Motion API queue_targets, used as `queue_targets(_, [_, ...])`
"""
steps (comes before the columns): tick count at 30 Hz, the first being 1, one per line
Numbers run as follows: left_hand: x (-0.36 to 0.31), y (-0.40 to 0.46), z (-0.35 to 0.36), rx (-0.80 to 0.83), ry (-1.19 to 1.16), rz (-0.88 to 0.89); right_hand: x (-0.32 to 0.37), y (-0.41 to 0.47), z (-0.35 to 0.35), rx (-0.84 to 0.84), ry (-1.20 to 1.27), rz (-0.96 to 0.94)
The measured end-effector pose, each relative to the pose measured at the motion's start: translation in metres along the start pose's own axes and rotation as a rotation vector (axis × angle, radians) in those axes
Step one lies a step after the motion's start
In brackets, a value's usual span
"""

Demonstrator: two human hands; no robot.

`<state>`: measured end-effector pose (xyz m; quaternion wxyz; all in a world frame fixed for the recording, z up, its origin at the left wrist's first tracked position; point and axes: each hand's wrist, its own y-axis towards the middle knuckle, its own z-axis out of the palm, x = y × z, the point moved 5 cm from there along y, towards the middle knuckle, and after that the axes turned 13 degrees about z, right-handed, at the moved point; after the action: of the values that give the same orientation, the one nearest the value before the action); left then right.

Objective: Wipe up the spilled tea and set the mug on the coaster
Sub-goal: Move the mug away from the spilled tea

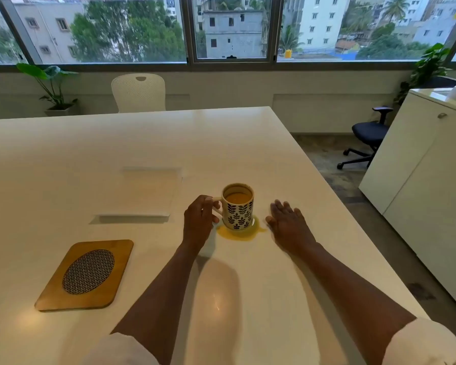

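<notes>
A cream mug with a dark leaf pattern stands upright on the white table, holding tea. A yellow-brown tea puddle spreads around its base toward me. My left hand is closed around the mug's handle on its left side. My right hand lies flat on the table just right of the puddle, fingers spread, holding nothing. A wooden coaster with a dark woven oval in its middle lies at the near left. A white folded cloth or paper sheet rests behind and left of the mug.
The table's right edge drops to the floor. A white cabinet stands at the right, a dark office chair beyond it. A white chair sits at the table's far side under the windows.
</notes>
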<state>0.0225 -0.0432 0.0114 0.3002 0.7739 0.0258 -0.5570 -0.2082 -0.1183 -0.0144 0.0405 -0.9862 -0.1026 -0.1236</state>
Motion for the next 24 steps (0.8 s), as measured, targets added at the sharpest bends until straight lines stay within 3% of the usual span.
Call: queue_targets(24, [0.019, 0.019, 0.020, -0.007, -0.216, -0.190, -0.004, 0.003, 0.009, -0.075, -0.046, -0.033])
